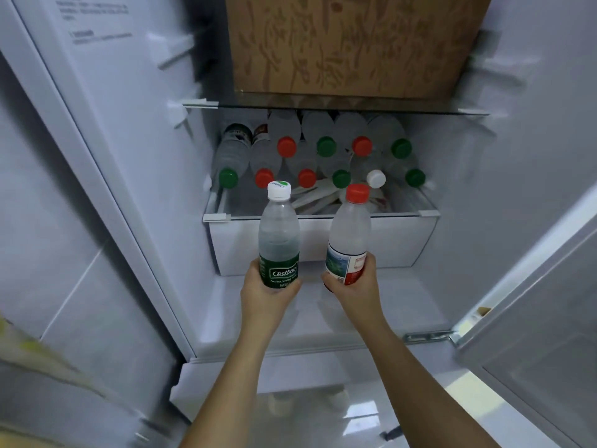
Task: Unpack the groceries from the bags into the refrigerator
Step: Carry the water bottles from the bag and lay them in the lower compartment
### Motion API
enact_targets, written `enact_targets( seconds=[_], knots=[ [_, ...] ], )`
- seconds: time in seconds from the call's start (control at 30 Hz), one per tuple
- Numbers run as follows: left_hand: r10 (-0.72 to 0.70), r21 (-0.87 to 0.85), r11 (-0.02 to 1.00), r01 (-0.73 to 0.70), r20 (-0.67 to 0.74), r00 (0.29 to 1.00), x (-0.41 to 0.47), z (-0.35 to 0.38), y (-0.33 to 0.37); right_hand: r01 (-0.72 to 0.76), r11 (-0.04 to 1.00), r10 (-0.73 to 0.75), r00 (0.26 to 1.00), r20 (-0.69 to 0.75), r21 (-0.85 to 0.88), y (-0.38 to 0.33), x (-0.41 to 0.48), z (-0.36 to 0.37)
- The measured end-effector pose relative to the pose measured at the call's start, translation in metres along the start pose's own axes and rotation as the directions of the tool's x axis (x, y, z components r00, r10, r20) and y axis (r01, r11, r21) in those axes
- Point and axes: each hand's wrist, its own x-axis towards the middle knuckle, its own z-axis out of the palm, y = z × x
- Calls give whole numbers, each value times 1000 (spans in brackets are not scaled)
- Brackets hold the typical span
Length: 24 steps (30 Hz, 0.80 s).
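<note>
Now each hand grips an upright bottle: left hand (pixel 268 294) the green-labelled clear plastic bottle (pixel 279 240), right hand (pixel 353 286) the red-capped clear plastic bottle (pixel 350 234), both below the glass shelf (pixel 429 213) of lying bottles straight ahead.

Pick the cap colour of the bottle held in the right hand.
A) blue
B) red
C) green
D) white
B: the right hand grips the red-labelled bottle, and its cap is red; the white-capped bottle is in the left hand.

Twelve bottles (pixel 279 234) and one cardboard box (pixel 352 43) are in view.
</note>
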Motion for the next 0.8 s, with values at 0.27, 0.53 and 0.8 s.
enact_targets(
  seconds=[0.27,0.53,0.8],
  knots=[
    [10,48,999,-11,23,1000,3,2,-4,14,1000,-13,996,93,-3,1,6,-3],
    [48,147,988,-46,-7,999,7,-31,24,123,992,-124,992,24,14,-29,-3,-31],
    [291,207,937,-280,-24,957,19,-42,110,283,958,-283,959,-11,54,-112,34,-23]
  ],
)
